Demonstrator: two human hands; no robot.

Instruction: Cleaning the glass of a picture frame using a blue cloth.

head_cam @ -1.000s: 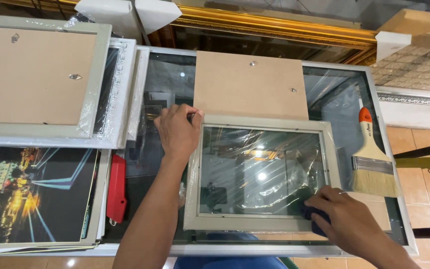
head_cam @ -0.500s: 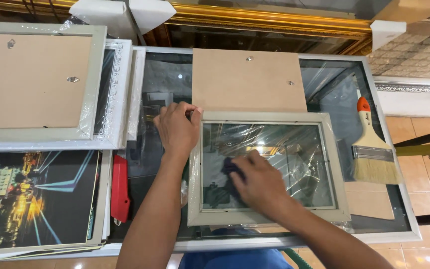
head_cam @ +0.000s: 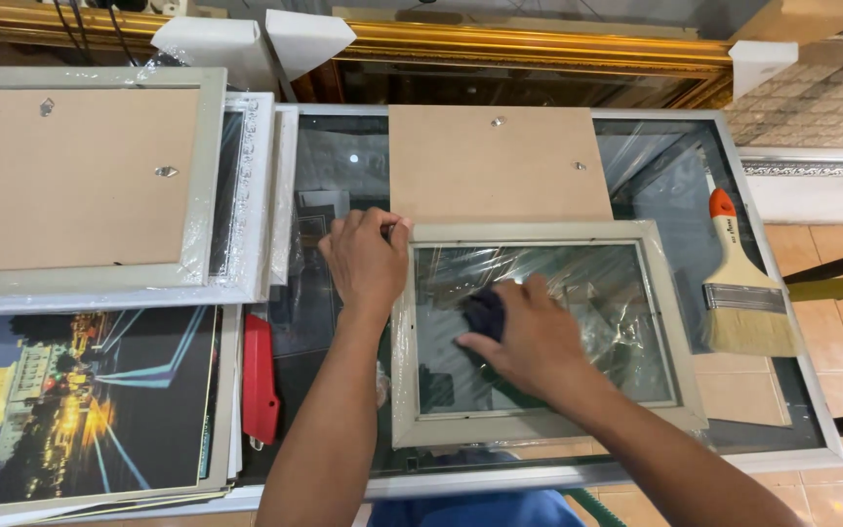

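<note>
1. Small pale grey-green wooden picture frame with a glass pane, lying flat and face up, its long side running left to right. Loose clear plastic wrap clings around its edges and crinkles across the glass.
2. Dark navy cloth wad, bunched up small and pressed flat on the glass, left of the pane's centre.

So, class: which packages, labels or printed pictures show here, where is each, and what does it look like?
Printed poster: lower left, rectangular, night cityscape in dark blue and yellow.
Plastic wrap on pale frame: centre, clear and crinkled, under the right hand; left hand grips its corner.
Brush handle label: right, small, on orange.
</note>
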